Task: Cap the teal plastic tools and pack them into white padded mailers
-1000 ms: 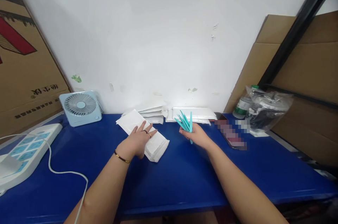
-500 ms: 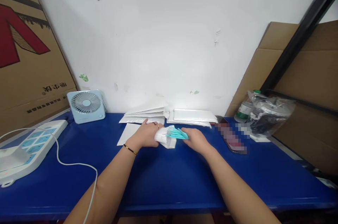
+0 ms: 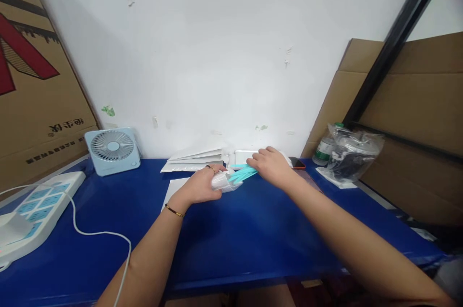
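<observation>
My left hand (image 3: 202, 184) is closed round a white, slightly see-through pouch (image 3: 224, 182) whose open end faces right. Out of that end comes a bunch of thin turquoise strips (image 3: 241, 173); their exact kind I cannot make out. My right hand (image 3: 271, 166) pinches the other end of the strips, with the inner ends still in the pouch mouth. Behind the left hand lies a fanned pile of white envelopes (image 3: 195, 158). A second white stack (image 3: 246, 156) sits partly hidden behind the right hand. A flat white sheet (image 3: 173, 190) lies under the left wrist.
On the blue table (image 3: 231, 249) a light-blue fan (image 3: 113, 150) and a white power strip (image 3: 43, 215) with a cable stand left. To the right are a phone (image 3: 298, 164), a green-capped bottle (image 3: 322, 150) and a clear plastic bag (image 3: 356, 152). Cardboard (image 3: 43, 104) flanks the left side.
My right hand has moved up and away, drawing the turquoise strips into a longer, spread bunch. The pouch has tilted toward the right hand. The view has shifted slightly.
</observation>
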